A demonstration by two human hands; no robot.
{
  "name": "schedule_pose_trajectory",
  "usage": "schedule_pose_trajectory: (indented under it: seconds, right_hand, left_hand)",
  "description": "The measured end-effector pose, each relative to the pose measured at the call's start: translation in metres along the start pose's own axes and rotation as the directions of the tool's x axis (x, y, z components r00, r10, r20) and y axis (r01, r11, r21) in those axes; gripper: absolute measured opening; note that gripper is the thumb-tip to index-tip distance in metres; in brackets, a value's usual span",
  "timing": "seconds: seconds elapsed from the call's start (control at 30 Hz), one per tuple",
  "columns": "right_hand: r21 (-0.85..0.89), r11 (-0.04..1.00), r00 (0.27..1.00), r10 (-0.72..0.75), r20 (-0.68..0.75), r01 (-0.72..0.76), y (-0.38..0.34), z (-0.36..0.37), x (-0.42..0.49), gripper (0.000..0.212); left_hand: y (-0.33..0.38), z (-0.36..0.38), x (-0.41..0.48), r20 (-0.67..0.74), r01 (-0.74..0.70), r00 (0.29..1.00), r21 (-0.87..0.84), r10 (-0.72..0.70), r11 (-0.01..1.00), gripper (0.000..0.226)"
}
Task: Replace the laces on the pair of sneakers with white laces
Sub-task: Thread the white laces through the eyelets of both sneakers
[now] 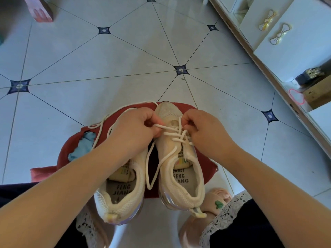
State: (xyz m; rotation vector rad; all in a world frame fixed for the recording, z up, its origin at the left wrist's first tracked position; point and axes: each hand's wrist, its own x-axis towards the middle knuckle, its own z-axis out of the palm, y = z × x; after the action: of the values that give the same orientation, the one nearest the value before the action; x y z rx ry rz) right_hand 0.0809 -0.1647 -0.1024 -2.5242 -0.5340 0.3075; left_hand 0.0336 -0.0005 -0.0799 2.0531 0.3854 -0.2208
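Observation:
Two cream mesh sneakers stand side by side on a red stool (pixel 204 158), toes pointing away from me. The right sneaker (pixel 180 176) has a white lace (pixel 172 133) crossed through its eyelets, with a loose loop (pixel 152 172) hanging between the shoes. My left hand (pixel 132 129) pinches a strand of that lace at the shoe's left side. My right hand (pixel 202 129) pinches the lace on the right side of the eyelets. The left sneaker (pixel 121 199) lies partly under my left forearm. Another white lace (pixel 100 126) trails over the stool's left edge.
A crumpled light blue cloth (pixel 82 147) lies on the stool's left part. My feet in pink slippers (pixel 202 224) rest below the stool. White drawers with bow handles (pixel 279 33) and a shelf holding a cardboard box (pixel 317 93) stand at right. A pink object (pixel 41 9) sits far left.

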Motion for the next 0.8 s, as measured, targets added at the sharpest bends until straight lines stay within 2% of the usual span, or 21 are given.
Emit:
schedule_pose_trajectory:
  seconds: [0.13,0.33,0.57,0.67,0.73,0.8]
  right_hand:
    - [0.206,0.977,0.998,0.053,0.028,-0.057,0.002,-0.005,-0.001,0.031]
    - [0.317,0.937,0.98,0.093,0.173,-0.145,0.006,-0.013,-0.002,0.015]
    - [0.262,0.933,0.942,0.168,0.29,-0.247,0.001,-0.018,-0.001,0.002]
    - [0.121,0.975,0.954,0.152,0.259,-0.188,0.0,-0.019,-0.001,0.006]
    - [0.022,0.989,0.96,0.137,0.244,-0.147,-0.001,-0.019,-0.002,0.01]
    - [-0.004,0.99,0.958,0.138,0.251,-0.142,0.0,-0.019,-0.002,0.01]
  left_hand:
    - [0.0,-0.001,0.0,0.091,0.083,0.994,-0.234,-0.063,0.969,0.017]
    - [-0.004,0.007,0.008,-0.001,0.06,0.998,-0.286,-0.063,0.956,0.008]
    - [-0.007,0.011,0.009,-0.072,-0.003,0.997,-0.189,-0.011,0.982,0.012]
    - [-0.007,0.011,0.007,-0.165,-0.061,0.984,0.064,0.071,0.996,0.021]
    - [-0.007,0.009,0.005,-0.216,-0.115,0.965,0.154,0.147,0.981,0.028]
    - [-0.007,0.009,0.004,-0.16,-0.175,0.965,0.188,0.206,0.966,0.028]
